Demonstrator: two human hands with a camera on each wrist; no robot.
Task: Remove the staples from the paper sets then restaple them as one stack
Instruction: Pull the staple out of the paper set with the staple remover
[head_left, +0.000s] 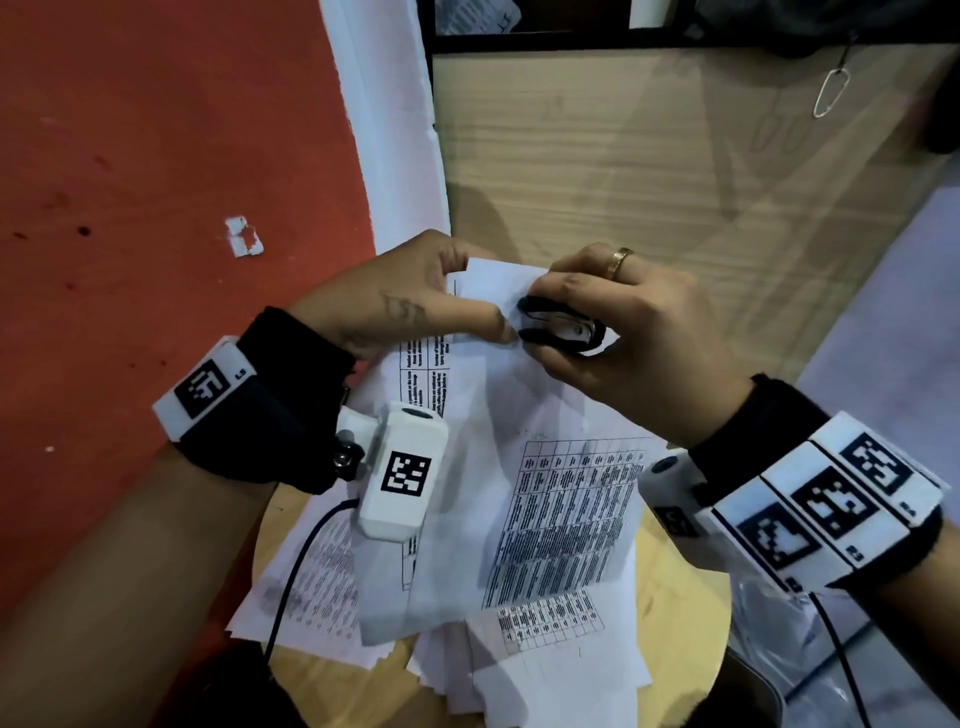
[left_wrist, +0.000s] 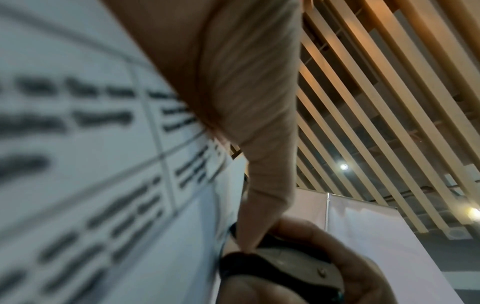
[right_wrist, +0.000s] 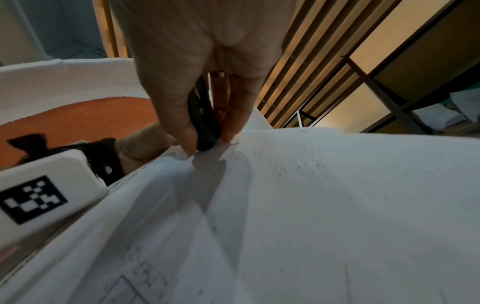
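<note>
A set of printed white sheets (head_left: 498, 415) is lifted off the round wooden stool (head_left: 675, 597), its far corner raised. My left hand (head_left: 415, 306) pinches that corner (head_left: 483, 280) between thumb and fingers. My right hand (head_left: 613, 322) grips a black staple remover (head_left: 558, 327) and holds its claws against the same corner. In the right wrist view the staple remover (right_wrist: 203, 123) sits between thumb and fingers, touching the paper (right_wrist: 311, 195). The left wrist view shows the blurred printed sheet (left_wrist: 91, 164) and the staple remover (left_wrist: 272, 265) in the other hand. The staple itself is too small to see.
More loose printed sheets (head_left: 311, 587) lie spread on the stool under the lifted set. A red floor (head_left: 156, 182) is at the left, a wooden panel (head_left: 649, 156) stands straight ahead, and a torn paper scrap (head_left: 243, 236) lies on the floor.
</note>
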